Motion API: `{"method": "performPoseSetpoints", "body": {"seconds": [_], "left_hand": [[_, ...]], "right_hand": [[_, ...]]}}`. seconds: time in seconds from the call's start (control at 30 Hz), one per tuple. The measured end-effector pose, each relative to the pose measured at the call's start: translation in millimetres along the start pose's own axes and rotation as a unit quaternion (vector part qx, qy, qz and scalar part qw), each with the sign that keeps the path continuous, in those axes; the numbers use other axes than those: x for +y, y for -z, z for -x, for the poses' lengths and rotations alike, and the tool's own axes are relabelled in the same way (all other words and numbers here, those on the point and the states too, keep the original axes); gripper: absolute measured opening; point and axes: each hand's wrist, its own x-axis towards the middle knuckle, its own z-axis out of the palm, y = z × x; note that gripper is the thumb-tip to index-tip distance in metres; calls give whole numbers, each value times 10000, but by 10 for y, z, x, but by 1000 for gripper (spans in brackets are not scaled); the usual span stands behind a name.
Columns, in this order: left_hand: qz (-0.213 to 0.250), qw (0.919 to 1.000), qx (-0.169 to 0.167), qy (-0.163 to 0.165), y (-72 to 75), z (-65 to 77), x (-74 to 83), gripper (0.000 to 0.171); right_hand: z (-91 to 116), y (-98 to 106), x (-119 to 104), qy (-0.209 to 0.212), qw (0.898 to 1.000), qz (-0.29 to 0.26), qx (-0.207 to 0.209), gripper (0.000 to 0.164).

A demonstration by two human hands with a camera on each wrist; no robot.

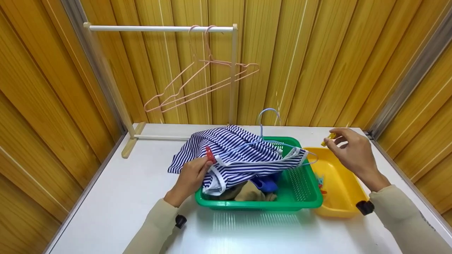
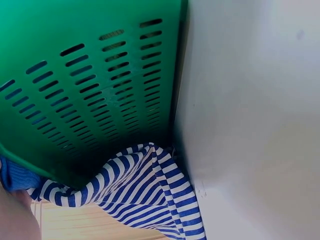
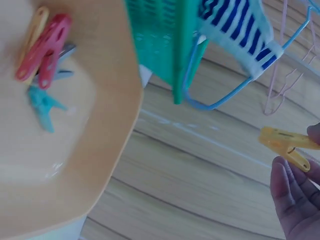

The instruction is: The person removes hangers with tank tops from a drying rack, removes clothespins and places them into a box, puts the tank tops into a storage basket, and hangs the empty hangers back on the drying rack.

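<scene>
A navy-and-white striped shirt [image 1: 243, 151] lies spread on a blue hanger [image 1: 270, 141], over the green basket [image 1: 310, 197]. At the shirt's left shoulder my left hand [image 1: 192, 174] grips the cloth, with a red clothespin [image 1: 209, 154] right at the fingertips. Whether the fingers also hold the hanger's end or the pin is hidden. My right hand [image 1: 356, 153] pinches a yellow clothespin [image 3: 285, 142] between thumb and fingers, raised above the yellow bin [image 1: 342, 190]. The hanger's right end sticks out past the shirt's white-trimmed shoulder [image 3: 250, 47].
Several clothespins, among them a red one [image 3: 47, 50] and a teal one [image 3: 44, 105], lie in the bin. Olive cloth [image 1: 247, 192] and blue cloth [image 1: 266, 181] sit in the basket. Behind, two pink hangers [image 1: 203, 91] hang from a white-railed rack [image 1: 159, 28].
</scene>
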Motion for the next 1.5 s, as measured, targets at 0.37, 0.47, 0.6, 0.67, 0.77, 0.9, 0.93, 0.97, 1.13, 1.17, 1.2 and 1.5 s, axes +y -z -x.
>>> {"method": "performPoseSetpoints", "body": {"seconds": [0.37, 0.47, 0.6, 0.67, 0.77, 0.9, 0.93, 0.97, 1.13, 1.17, 1.2, 1.5], "left_hand": [[17, 10000, -1, -30, 11, -13, 9, 23], [62, 10000, 2, -13, 14, -24, 16, 22], [61, 10000, -4, -18, 11, -25, 14, 23], [54, 10000, -7, -11, 9, -23, 12, 23], [49, 10000, -5, -19, 6, -22, 10, 24], [56, 9999, 22, -109, -2, -15, 1, 23], [63, 9999, 31, -130, -2, -13, 0, 23], [78, 9999, 39, -144, -2, -10, 0, 23], [85, 9999, 14, -83, 5, -2, -5, 22], [91, 9999, 2, -73, 8, -2, -6, 22], [94, 9999, -8, -63, 11, -1, -7, 22], [194, 9998, 6, -55, 10, -4, -6, 23]], "right_hand": [[299, -55, 327, -882, 9508, 703, -2886, 45], [365, -108, 352, -867, 9404, 734, -3204, 43], [425, -158, 374, -850, 9305, 789, -3474, 41], [446, -171, 387, -924, 9249, 745, -3611, 43], [463, -178, 401, -1076, 9171, 665, -3780, 45], [454, -157, 408, -1138, 9089, 701, -3950, 46], [445, -143, 406, -1124, 9073, 720, -3987, 47], [432, -124, 397, -1102, 9063, 740, -4013, 47], [291, 27, 237, -885, 9145, 805, -3864, 47], [250, 63, 178, -832, 9176, 821, -3799, 47], [206, 99, 112, -783, 9207, 830, -3731, 46], [-137, 319, -605, -1, 9501, 826, -3009, 39]]}}
